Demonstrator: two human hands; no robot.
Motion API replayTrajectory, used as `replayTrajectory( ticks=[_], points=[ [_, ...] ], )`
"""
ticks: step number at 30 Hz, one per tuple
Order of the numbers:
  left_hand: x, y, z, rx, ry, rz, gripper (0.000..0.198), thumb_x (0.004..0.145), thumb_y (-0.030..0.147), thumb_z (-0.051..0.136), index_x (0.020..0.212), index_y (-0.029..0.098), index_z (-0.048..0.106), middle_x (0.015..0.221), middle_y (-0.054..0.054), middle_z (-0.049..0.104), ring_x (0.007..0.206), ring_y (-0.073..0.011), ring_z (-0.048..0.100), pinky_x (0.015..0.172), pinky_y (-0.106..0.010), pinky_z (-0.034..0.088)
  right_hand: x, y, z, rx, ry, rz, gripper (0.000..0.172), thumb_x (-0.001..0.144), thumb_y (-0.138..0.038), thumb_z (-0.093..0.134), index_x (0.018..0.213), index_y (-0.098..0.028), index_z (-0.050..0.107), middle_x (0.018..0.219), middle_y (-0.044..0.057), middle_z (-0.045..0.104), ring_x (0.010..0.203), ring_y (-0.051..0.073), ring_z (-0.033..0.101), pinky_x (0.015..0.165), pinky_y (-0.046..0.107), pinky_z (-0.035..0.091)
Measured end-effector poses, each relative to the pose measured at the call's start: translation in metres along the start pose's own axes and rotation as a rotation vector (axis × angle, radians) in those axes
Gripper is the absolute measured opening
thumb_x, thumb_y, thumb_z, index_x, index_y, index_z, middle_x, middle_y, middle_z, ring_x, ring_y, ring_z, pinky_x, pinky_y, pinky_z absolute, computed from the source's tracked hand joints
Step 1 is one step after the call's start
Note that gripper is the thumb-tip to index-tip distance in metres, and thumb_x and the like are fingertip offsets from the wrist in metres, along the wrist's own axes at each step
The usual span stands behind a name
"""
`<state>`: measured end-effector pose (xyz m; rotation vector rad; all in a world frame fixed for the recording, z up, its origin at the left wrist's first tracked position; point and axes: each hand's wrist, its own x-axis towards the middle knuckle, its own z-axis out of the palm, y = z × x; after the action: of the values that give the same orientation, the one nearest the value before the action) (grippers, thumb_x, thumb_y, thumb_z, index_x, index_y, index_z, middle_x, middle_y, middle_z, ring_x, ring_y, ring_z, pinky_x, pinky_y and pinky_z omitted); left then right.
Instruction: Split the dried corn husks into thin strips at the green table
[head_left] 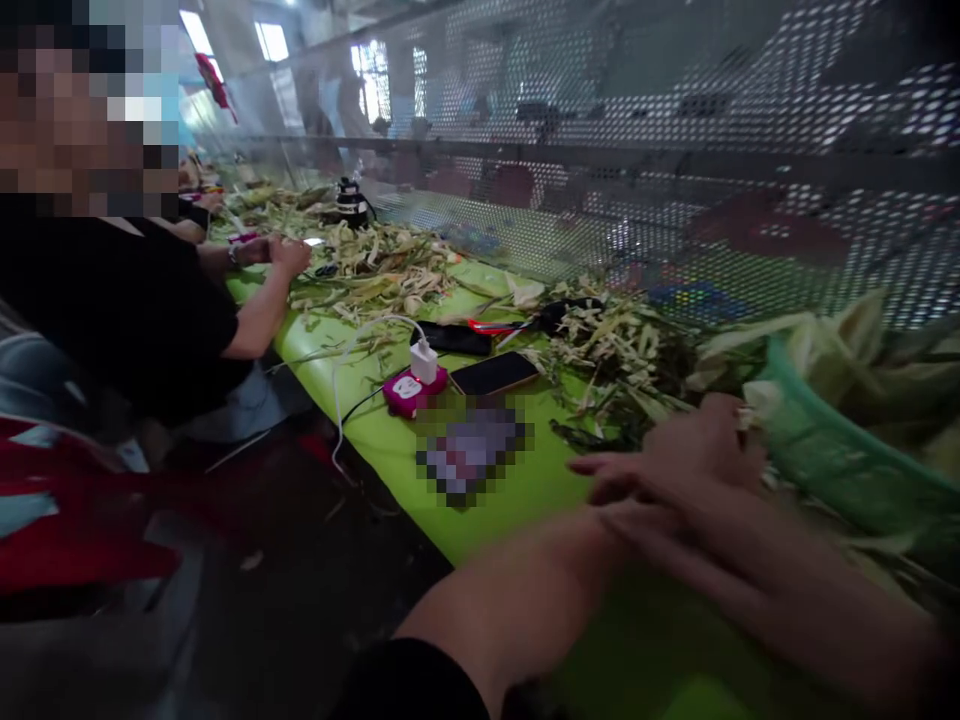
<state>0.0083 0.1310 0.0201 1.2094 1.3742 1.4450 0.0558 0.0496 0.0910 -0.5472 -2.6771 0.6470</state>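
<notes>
1. Reaching to the rim of the green basket (825, 480), my left hand (697, 440) touches the pale husks (817, 345) piled there; blur hides whether it grips any.
2. My right hand (660, 525) lies just below, across the left wrist, fingers stretched flat, with nothing in it that I can see.
3. Judging by the basket heaped with broad, smooth, cream-coloured leaves and the shredded strips (615, 350) strewn beside it, much stripping is done; how much is left I cannot tell.
4. The table (525, 490) is glossy lime green; on it lie a phone (493, 373), a pink charger block (415, 390) and red-handled scissors (502, 326).
5. A co-worker's hand (289, 255) rests among fibrous heaps further along, beside a perforated metal screen (675, 150).
</notes>
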Motion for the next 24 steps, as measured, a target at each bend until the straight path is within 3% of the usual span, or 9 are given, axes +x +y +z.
replayTrajectory(
  ticks=[3,7,13,18,24],
  points=[
    [-0.003,-0.002,-0.004,0.231,-0.015,0.115,0.047,0.087,0.037,0.043,0.128,0.016,0.050,0.101,-0.025,0.065,0.098,-0.0371,0.061,0.080,-0.047,0.041,0.031,-0.023,0.034,0.081,-0.182,-0.051,0.022,0.088,-0.027,0.048,0.105,-0.025,0.061,0.100,0.008,0.068,0.091,0.023,0.064,0.080,0.037,0.052],
    [0.000,-0.008,-0.005,0.318,-0.029,0.128,0.046,0.088,0.039,0.039,0.130,0.020,0.047,0.098,-0.023,0.067,0.093,-0.0328,0.065,0.073,-0.042,0.042,0.046,-0.021,0.059,0.096,-0.285,-0.060,0.023,0.087,-0.021,0.048,0.107,-0.022,0.059,0.098,0.007,0.065,0.091,0.020,0.061,0.081,0.035,0.050],
    [0.004,-0.011,-0.004,0.314,-0.030,0.149,0.044,0.087,0.037,0.039,0.125,0.018,0.050,0.088,-0.022,0.069,0.085,-0.0305,0.066,0.063,-0.040,0.039,0.052,-0.019,0.062,0.064,-0.332,-0.034,0.018,0.088,-0.021,0.048,0.102,-0.023,0.059,0.102,0.006,0.064,0.095,0.020,0.060,0.084,0.034,0.049],
    [0.008,-0.016,-0.003,0.295,-0.015,0.136,0.045,0.086,0.035,0.042,0.127,0.018,0.049,0.088,-0.021,0.069,0.087,-0.0292,0.067,0.065,-0.039,0.040,0.059,-0.020,0.067,0.048,-0.364,-0.022,0.019,0.089,-0.021,0.046,0.104,-0.022,0.058,0.101,0.007,0.065,0.093,0.020,0.061,0.082,0.035,0.050],
    [0.004,-0.002,-0.011,0.244,-0.020,0.124,0.044,0.086,0.034,0.044,0.125,0.014,0.051,0.089,-0.023,0.069,0.087,-0.0315,0.067,0.066,-0.040,0.041,0.052,-0.021,0.052,0.124,-0.275,0.005,0.018,0.090,-0.029,0.046,0.099,-0.024,0.060,0.113,0.009,0.065,0.102,0.024,0.062,0.082,0.037,0.053]
  ],
)
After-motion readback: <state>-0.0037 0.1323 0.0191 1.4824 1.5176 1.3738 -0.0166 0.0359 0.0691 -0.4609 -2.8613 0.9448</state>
